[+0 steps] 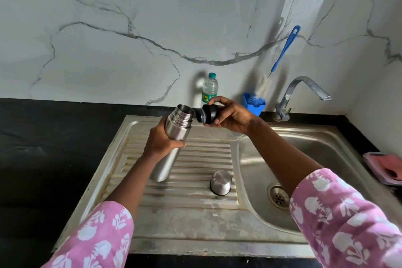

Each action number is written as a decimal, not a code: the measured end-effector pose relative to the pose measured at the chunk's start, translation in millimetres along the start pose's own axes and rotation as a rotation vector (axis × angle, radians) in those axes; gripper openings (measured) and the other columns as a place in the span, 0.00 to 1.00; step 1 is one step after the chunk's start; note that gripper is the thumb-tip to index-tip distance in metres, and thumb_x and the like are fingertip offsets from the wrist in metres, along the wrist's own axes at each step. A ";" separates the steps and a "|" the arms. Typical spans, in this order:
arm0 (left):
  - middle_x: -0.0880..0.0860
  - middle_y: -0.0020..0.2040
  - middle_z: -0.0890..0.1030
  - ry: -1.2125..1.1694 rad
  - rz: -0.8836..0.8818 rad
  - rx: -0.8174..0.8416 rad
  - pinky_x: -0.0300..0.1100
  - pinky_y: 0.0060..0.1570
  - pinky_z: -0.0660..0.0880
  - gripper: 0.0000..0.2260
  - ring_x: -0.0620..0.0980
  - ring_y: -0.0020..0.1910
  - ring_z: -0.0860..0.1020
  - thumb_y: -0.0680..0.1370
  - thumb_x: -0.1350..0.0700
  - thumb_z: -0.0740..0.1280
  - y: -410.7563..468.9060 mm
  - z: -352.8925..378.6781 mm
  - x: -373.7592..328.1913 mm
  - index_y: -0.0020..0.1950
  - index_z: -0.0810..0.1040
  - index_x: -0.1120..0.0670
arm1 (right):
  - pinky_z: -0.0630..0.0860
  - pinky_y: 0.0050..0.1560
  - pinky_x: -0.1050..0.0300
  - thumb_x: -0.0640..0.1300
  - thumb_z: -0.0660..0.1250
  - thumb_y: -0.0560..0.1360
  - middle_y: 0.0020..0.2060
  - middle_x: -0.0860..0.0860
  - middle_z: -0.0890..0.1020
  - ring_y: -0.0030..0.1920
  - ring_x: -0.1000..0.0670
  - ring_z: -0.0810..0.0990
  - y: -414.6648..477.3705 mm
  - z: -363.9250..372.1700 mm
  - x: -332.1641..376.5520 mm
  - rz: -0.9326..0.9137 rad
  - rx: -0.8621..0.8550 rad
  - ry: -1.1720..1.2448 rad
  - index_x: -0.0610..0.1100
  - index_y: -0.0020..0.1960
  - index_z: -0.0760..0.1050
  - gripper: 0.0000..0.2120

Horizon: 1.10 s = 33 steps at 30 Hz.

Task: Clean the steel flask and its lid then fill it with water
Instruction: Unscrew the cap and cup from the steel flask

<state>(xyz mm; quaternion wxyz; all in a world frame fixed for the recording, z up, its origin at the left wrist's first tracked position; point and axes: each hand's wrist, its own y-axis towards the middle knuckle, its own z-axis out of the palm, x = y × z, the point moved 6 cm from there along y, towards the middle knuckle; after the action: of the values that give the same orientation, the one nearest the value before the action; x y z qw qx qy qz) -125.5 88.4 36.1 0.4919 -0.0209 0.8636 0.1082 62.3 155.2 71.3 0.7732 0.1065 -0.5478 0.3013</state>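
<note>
My left hand (162, 140) grips the steel flask (174, 137) around its middle, holding it tilted above the draining board with its open mouth pointing up and to the right. Just right of that mouth, my right hand (230, 115) holds the black stopper lid (206, 114), which is off the flask. The flask's steel cup cap (220, 183) stands upside down on the ribbed draining board (195, 200), below both hands.
The sink basin (256, 172) with its drain (279, 197) lies to the right, under a steel tap (304, 91). Behind the hands stand a plastic water bottle (209, 89) and a blue holder (254, 103) with a bottle brush (285, 48). A pink box (385, 168) sits at far right.
</note>
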 end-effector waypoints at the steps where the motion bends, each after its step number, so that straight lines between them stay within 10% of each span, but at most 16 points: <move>1: 0.48 0.41 0.79 0.002 -0.006 -0.006 0.36 0.36 0.72 0.29 0.48 0.38 0.77 0.53 0.53 0.73 -1.2 -2.8 1.4 0.53 0.72 0.50 | 0.81 0.43 0.47 0.15 0.54 0.58 0.49 0.40 0.76 0.46 0.38 0.77 2.0 -1.0 -12.2 0.033 0.001 -0.022 0.42 0.42 0.78 0.28; 12: 0.44 0.39 0.77 0.022 -0.070 -0.031 0.34 0.32 0.68 0.27 0.41 0.36 0.75 0.53 0.53 0.72 -15.6 -26.3 7.4 0.50 0.71 0.50 | 0.70 0.35 0.66 0.27 0.70 0.61 0.49 0.47 0.82 0.47 0.52 0.75 1.1 37.3 -125.0 0.299 0.159 -1.308 0.45 0.53 0.81 0.24; 33: 0.45 0.39 0.78 0.055 -0.131 -0.006 0.36 0.33 0.69 0.28 0.45 0.36 0.77 0.52 0.53 0.73 -49.1 -22.9 5.7 0.51 0.72 0.51 | 0.64 0.54 0.61 0.42 0.78 0.64 0.64 0.44 0.73 0.64 0.45 0.70 -12.7 25.2 -122.3 0.166 0.087 -1.459 0.50 0.69 0.70 0.36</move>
<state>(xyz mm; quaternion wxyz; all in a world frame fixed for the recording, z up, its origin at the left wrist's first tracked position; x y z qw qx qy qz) -140.7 36.1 34.4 0.4738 -0.0819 0.8733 0.0780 23.2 89.9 -28.5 0.1818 0.2684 -0.9169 0.2329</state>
